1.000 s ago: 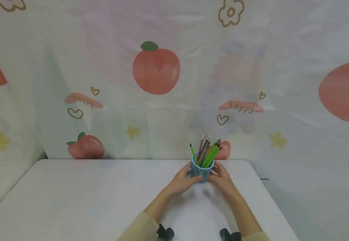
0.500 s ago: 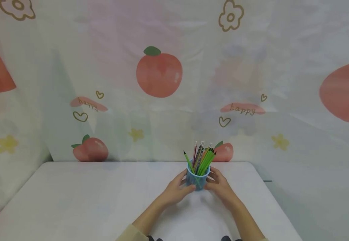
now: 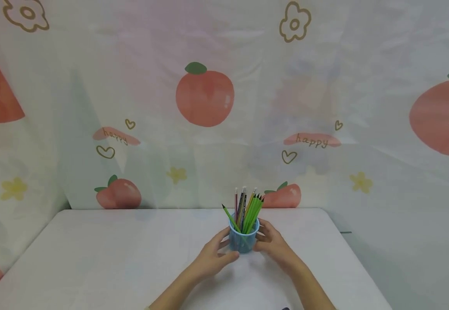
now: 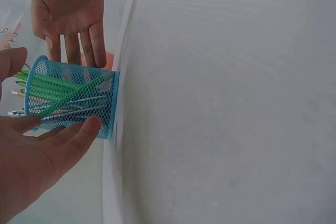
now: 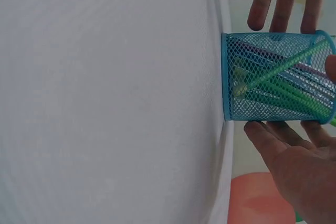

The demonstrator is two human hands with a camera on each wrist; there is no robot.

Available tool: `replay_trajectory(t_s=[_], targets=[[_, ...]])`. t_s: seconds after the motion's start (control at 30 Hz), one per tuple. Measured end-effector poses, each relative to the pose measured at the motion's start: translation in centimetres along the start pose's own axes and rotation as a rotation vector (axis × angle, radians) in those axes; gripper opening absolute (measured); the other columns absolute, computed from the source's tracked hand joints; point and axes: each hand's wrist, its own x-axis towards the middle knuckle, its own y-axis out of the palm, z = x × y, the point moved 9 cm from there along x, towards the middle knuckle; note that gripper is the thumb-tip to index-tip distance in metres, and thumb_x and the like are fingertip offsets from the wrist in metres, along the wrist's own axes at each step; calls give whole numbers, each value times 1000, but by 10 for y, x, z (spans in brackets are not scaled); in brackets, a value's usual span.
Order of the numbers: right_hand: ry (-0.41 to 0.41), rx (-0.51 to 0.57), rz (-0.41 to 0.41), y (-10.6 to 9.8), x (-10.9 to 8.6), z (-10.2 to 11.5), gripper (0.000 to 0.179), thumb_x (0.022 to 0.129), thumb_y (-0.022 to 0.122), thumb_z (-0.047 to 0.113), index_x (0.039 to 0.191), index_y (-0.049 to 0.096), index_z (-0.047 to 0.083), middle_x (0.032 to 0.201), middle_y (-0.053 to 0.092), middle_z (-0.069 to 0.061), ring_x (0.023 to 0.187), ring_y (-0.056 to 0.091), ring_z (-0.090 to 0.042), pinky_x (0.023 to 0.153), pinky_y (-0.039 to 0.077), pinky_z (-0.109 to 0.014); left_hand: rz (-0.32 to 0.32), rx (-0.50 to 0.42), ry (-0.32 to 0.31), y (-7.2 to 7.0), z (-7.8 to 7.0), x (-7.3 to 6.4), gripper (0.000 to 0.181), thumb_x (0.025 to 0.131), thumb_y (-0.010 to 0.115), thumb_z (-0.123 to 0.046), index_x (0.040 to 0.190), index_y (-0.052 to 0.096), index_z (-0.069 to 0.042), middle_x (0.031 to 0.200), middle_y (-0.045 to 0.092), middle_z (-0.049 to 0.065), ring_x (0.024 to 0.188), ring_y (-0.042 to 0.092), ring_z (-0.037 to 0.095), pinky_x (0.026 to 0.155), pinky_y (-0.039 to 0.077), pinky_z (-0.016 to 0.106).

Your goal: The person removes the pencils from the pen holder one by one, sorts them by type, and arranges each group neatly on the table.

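Head view: one blue mesh cup [image 3: 242,244] of pencils [image 3: 253,214], upright on the tabletop [image 3: 131,258], right of middle toward the far edge; left hand [image 3: 210,258] and right hand [image 3: 273,244] flank it, fingers fairly straight; left wrist: both hands touch its sides, neither wrapped round it; right wrist: left hand's cut off, pencil tops too; can't honestly count those, they're bunched.

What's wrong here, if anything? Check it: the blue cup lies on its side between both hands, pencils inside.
One thing: the blue cup is upright, not on its side, as the head view shows. The rest holds: it is between the left hand and right hand, pencils inside.
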Motion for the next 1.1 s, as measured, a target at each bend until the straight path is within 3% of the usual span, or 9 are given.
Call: replay_trajectory(t_s=[0.23, 0.53, 0.87, 1.1], targets=[[-11, 14, 90, 15, -5, 4, 83, 81, 66, 0, 154, 27, 10, 157, 34, -25, 143, 32, -48, 114, 36, -55, 24, -3, 0, -7, 3, -18, 72, 93, 71, -23, 155, 33, -14, 160, 33, 13, 139, 44, 39, 101, 54, 42], [-10, 9, 158, 29, -3, 4, 80, 82, 66, -3, 153, 31, 9, 154, 39, -22, 140, 38, -48, 111, 41, -57, -25, -51, 46, -22, -4, -36, 59, 95, 68, -18, 146, 42, -4, 147, 46, 25, 132, 49, 47, 102, 53, 46], [-16, -4, 240, 45, -3, 5, 80, 81, 71, -1, 151, 35, 8, 154, 41, -20, 138, 43, -45, 112, 41, -54, -69, 20, -3, -45, 6, -40, 51, 95, 69, -20, 139, 48, -6, 130, 59, 18, 124, 57, 43, 101, 53, 50], [-57, -22, 343, 60, -2, 10, 73, 84, 74, 5, 148, 39, 9, 148, 49, -16, 137, 46, -40, 112, 42, -52, -82, -59, -24, -58, 12, -38, 48, 88, 75, -15, 127, 49, -3, 122, 57, 16, 119, 61, 39, 97, 56, 42]])
